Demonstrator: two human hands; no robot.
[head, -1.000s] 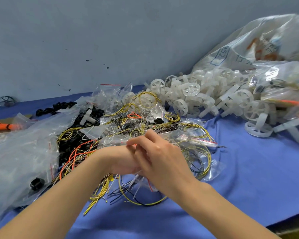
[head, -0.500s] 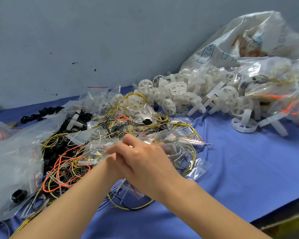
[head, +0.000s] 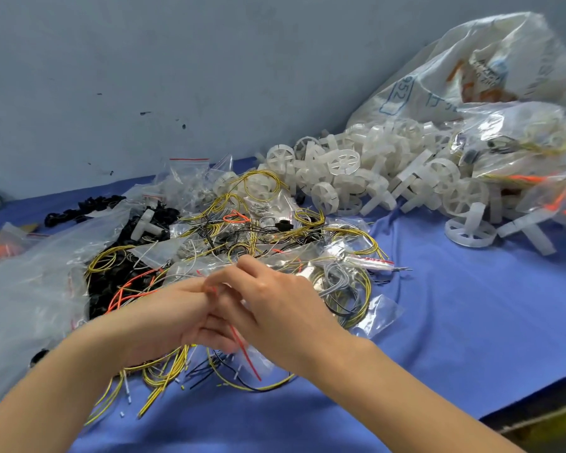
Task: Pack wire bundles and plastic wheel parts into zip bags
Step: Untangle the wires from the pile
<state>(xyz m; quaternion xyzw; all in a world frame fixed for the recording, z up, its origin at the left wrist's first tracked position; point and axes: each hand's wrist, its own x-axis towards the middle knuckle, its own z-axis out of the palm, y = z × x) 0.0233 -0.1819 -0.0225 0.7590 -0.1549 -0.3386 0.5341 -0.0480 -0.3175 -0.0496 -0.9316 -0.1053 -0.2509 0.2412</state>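
Note:
My left hand (head: 174, 317) and my right hand (head: 275, 308) meet at the middle of the table, both gripping a small clear zip bag (head: 247, 353) with a red seal strip. The bag hangs between the fingers; what it holds is mostly hidden by my hands. Under and around my hands lies a tangle of yellow, black and orange wire bundles (head: 164, 374). A heap of white plastic wheel parts (head: 373, 171) fills the back right. Clear zip bags with wires (head: 350, 256) lie just beyond my hands.
The blue cloth (head: 455, 322) covers the table, whose front edge drops off at the lower right. A big printed plastic sack (head: 471, 70) and filled bags (head: 530, 152) stand at the far right. Black parts (head: 82, 207) and a large clear bag (head: 23, 289) lie left.
My hands have shifted a little lower and nearer, still joined on the small bag. Its red seal strip now shows below my right hand. The view has swung slightly.

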